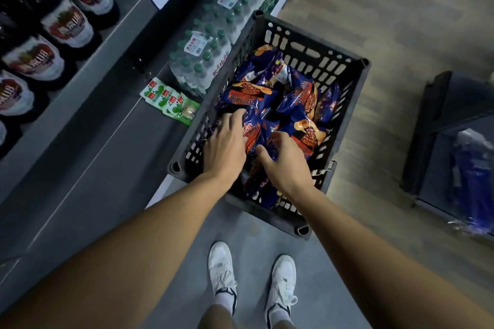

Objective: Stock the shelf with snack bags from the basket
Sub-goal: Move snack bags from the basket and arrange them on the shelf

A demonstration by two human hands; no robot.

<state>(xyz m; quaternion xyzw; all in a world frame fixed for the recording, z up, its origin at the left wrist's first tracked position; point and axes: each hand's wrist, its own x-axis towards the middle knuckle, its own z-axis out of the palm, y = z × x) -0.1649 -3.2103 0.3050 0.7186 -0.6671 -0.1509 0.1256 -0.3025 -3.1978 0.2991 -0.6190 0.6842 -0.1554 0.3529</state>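
Observation:
A black slotted plastic basket stands on the floor in front of me, heaped with several dark blue snack bags printed in red and orange. Both my hands reach down into its near end. My left hand lies on a bag at the basket's left side, fingers curling over the foil. My right hand grips another blue bag beside it, thumb and fingers bent round it. The grey shelf runs along my left.
Dark bottles with red-and-white labels line the upper shelf at left. Green-and-white snack packets lie on the lower shelf next to the basket. Shrink-wrapped water bottle packs stand beyond them. A dark rack with blue packs is at right.

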